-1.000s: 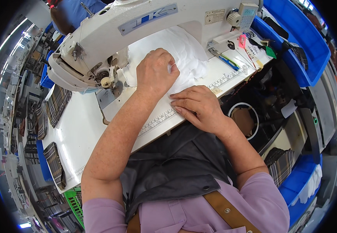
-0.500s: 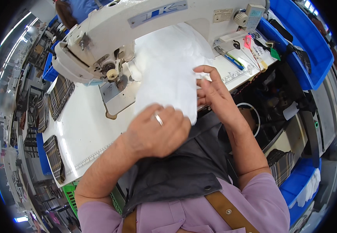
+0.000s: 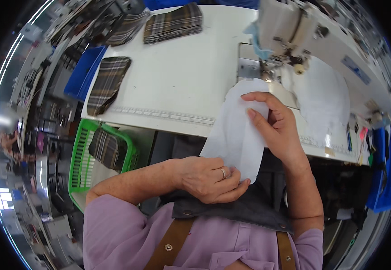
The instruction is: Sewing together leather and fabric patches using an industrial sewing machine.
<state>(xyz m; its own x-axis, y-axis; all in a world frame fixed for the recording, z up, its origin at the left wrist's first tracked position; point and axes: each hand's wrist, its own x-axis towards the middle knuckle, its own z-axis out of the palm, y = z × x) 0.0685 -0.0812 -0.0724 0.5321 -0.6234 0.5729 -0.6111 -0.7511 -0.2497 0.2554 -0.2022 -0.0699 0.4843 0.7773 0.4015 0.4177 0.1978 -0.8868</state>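
Observation:
My left hand (image 3: 211,180) is closed on the lower end of a white fabric piece (image 3: 238,132) with a curved outline, held over my lap at the table's front edge. My right hand (image 3: 272,123) grips its upper right part, thumb and forefinger on the top face. The piece's upper end lies just in front of the white sewing machine's needle area (image 3: 267,67). Behind my right hand, more white fabric (image 3: 324,96) lies heaped under the machine's arm. A silver ring is on my left hand.
Plaid fabric stacks (image 3: 173,22) (image 3: 107,83) lie on the white table (image 3: 168,76). Below left is a green basket (image 3: 78,162) with plaid pieces. Blue bins (image 3: 83,69) (image 3: 380,180) flank the table. A person (image 3: 11,144) is far off at left.
The view has swung left. My hands have drawn a white piece out from the pile toward my lap. My left hand has moved down to its lower end.

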